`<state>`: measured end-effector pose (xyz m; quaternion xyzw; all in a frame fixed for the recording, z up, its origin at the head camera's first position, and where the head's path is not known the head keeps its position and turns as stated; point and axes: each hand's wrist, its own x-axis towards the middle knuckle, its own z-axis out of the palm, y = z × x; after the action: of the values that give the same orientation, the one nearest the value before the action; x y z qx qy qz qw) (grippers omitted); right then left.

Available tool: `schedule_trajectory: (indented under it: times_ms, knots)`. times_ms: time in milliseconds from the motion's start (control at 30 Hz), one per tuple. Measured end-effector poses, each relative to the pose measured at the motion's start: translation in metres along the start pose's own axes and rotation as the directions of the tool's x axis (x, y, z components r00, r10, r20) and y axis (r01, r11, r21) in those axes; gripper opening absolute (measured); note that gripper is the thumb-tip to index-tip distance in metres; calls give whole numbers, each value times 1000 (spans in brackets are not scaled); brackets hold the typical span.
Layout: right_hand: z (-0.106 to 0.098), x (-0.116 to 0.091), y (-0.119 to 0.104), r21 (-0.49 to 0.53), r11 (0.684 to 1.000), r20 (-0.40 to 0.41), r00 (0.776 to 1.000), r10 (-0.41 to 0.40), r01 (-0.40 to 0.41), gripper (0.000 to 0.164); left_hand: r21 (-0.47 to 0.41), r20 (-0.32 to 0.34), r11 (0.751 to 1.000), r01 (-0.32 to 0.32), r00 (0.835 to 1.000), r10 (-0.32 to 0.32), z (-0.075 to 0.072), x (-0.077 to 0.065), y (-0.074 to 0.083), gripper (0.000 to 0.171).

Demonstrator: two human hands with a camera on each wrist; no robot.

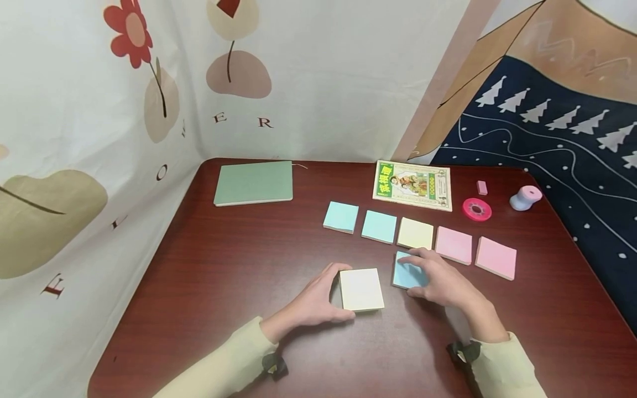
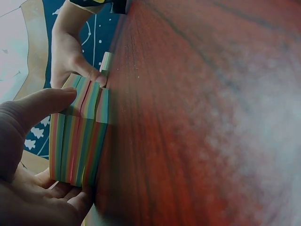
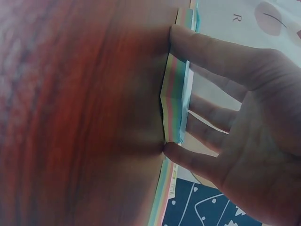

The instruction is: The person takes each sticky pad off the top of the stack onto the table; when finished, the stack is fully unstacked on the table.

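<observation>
My left hand grips a thick stack of sticky note pads with a pale yellow top, thumb on the near side and fingers on the far side. In the left wrist view the stack's sides show stripes of several colours, with seams between the pads. To its right, my right hand holds a single blue sticky note pad between thumb and fingers. The right wrist view shows this pad's striped edge low at the table, with fingertips at its ends.
Behind the hands a row of pads runs across: two light blue, one yellow, two pink. Farther back lie a green notebook, a picture booklet, a pink ring, a small pink block and a pink-topped bottle.
</observation>
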<state>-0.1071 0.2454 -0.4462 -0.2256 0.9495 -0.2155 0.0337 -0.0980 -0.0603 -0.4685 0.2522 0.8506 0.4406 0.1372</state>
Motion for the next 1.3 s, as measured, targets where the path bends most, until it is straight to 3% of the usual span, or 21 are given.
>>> schedule_trajectory:
  times_ms: [333, 600, 933, 1300]
  knots:
    - [-5, 0, -5, -5, 1000, -16, 1000, -2, 2, 60, 1, 1, 1000, 5, 1000, -5, 0, -1, -1, 85]
    - [-19, 4, -42, 82, 989, -77, 990, -117, 123, 53, 3, -3, 1000, -4, 1000, 4, 0, -1, 0, 84]
    - [7, 16, -81, 73, 966, 75, 965, -252, 246, 77, 33, 19, 999, -8, 1000, 7, -2, 1, 0, 92]
    - [21, 25, -86, 40, 960, 80, 957, -279, 277, 72, 38, 26, 999, 21, 999, -22, -2, 1, 0, 93]
